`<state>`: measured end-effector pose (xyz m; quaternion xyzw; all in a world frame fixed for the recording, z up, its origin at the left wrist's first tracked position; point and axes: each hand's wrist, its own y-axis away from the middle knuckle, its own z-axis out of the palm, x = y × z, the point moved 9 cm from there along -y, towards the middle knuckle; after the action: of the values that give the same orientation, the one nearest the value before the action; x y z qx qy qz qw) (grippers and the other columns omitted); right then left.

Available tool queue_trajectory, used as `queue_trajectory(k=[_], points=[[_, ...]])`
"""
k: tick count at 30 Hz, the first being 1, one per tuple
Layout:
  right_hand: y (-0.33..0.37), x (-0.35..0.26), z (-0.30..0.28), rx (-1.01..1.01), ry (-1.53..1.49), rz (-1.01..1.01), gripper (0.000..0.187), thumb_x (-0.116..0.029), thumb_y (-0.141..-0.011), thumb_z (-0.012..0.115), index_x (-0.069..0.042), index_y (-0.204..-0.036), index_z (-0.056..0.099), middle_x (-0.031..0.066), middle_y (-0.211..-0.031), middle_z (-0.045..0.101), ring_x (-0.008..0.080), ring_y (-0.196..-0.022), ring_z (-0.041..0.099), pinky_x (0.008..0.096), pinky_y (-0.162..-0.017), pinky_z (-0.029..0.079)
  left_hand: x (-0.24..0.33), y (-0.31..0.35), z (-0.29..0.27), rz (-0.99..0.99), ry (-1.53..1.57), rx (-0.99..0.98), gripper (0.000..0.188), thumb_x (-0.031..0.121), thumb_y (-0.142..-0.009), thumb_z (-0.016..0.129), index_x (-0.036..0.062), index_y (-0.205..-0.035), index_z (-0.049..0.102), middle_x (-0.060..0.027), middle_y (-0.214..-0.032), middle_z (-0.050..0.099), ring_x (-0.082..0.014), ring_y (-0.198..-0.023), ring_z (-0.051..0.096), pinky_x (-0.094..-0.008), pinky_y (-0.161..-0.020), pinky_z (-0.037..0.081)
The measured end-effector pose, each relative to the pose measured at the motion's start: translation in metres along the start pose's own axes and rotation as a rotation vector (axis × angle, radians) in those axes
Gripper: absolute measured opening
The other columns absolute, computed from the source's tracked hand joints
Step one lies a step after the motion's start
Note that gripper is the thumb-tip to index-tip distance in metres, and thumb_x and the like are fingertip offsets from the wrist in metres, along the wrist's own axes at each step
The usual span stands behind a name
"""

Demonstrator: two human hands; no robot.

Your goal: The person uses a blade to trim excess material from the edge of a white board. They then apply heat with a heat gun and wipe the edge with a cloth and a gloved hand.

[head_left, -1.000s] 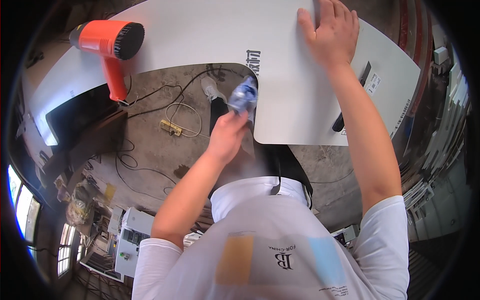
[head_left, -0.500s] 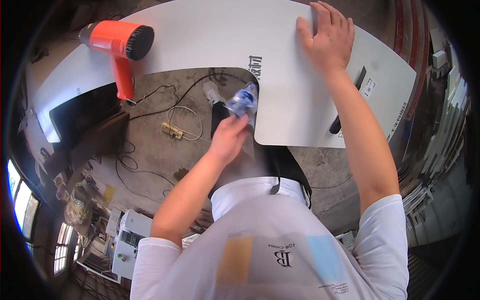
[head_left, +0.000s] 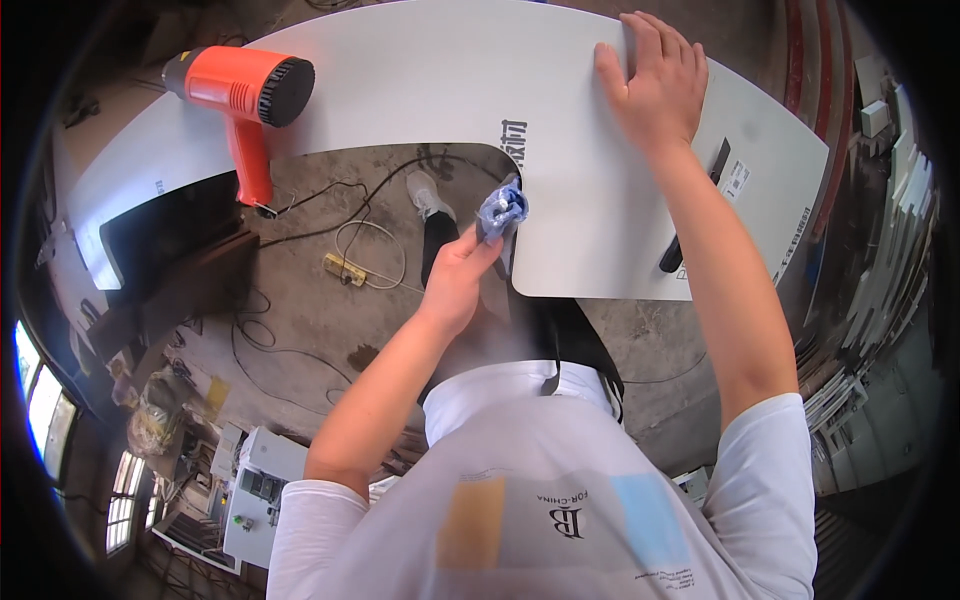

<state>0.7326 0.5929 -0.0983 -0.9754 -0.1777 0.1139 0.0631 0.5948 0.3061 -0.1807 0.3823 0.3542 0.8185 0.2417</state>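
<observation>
A large white curved panel (head_left: 420, 90) with a wide cutout spreads before me. My left hand (head_left: 460, 280) is closed around a crumpled wad of blue-and-white film or cloth (head_left: 503, 210), which sits against the cutout's inner edge at the right. Flat on the panel's upper right lies my right hand (head_left: 660, 90), fingers stretched toward the far edge, holding nothing. An orange heat gun (head_left: 235, 82) rests on the panel's left part, its handle hanging over the cutout. Near my right forearm lies a black elongated thing (head_left: 672, 252), partly hidden by that arm.
Beneath the cutout, a yellow power strip (head_left: 345, 269) and looping cables lie on the concrete floor (head_left: 310, 330). Stacked white strips (head_left: 905, 200) stand along the right. A white machine (head_left: 262, 490) is at the lower left.
My left hand has shifted slightly right with the wad, along the cutout's edge. My right hand stays in its place on the panel.
</observation>
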Motion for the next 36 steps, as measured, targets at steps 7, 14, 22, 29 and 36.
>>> queue_trajectory(k=[7, 14, 22, 29, 36], points=[[-0.002, 0.0, -0.004, 0.019, -0.022, -0.002, 0.047, -0.035, -0.089, 0.066, -0.009, -0.127, 0.061, 0.0133, -0.134, 0.061, 0.0339, -0.134, 0.05, 0.0545, -0.123, 0.026, 0.019, -0.031, 0.0, 0.069, 0.103, 0.055, 0.027, 0.018, -0.106, 0.062, 0.0019, -0.127, 0.069, -0.0001, -0.118, 0.069, -0.0093, -0.11, 0.059, -0.0284, -0.101, 0.043], [-0.002, 0.0, -0.004, 0.033, -0.023, -0.007, 0.048, -0.036, -0.089, 0.066, -0.008, -0.127, 0.061, 0.0134, -0.133, 0.061, 0.0332, -0.133, 0.051, 0.0545, -0.123, 0.027, 0.047, -0.031, 0.004, 0.165, -0.308, 0.137, 0.02, 0.013, -0.101, 0.071, 0.0014, -0.116, 0.072, 0.0053, -0.104, 0.068, -0.0048, -0.095, 0.057, -0.0243, -0.09, 0.046], [0.0, 0.004, -0.001, 0.018, -0.03, 0.01, 0.051, -0.038, -0.09, 0.066, -0.009, -0.131, 0.06, 0.012, -0.134, 0.061, 0.0313, -0.135, 0.05, 0.0533, -0.125, 0.024, 0.056, -0.038, 0.007, 0.183, -0.478, 0.156, 0.015, 0.015, -0.096, 0.074, 0.0009, -0.103, 0.072, 0.0055, -0.089, 0.065, -0.004, -0.083, 0.054, -0.0236, -0.076, 0.045], [-0.001, 0.003, -0.003, 0.057, -0.006, -0.005, 0.05, -0.039, -0.091, 0.065, -0.01, -0.131, 0.061, 0.0116, -0.135, 0.061, 0.0309, -0.136, 0.05, 0.053, -0.125, 0.024, 0.054, -0.035, 0.005, 0.146, -0.514, 0.188, 0.019, 0.017, -0.092, 0.077, -0.0004, -0.094, 0.071, 0.0045, -0.078, 0.063, -0.0039, -0.073, 0.052, -0.0242, -0.067, 0.044], [0.0, 0.003, -0.001, 0.021, -0.017, 0.019, 0.05, -0.039, -0.091, 0.064, -0.009, -0.131, 0.061, 0.0116, -0.135, 0.061, 0.0309, -0.135, 0.05, 0.053, -0.125, 0.024, 0.053, -0.033, 0.007, 0.178, -0.43, 0.214, 0.018, 0.016, -0.091, 0.077, -0.0005, -0.094, 0.072, 0.0042, -0.079, 0.064, -0.0036, -0.073, 0.052, -0.0245, -0.067, 0.044]])
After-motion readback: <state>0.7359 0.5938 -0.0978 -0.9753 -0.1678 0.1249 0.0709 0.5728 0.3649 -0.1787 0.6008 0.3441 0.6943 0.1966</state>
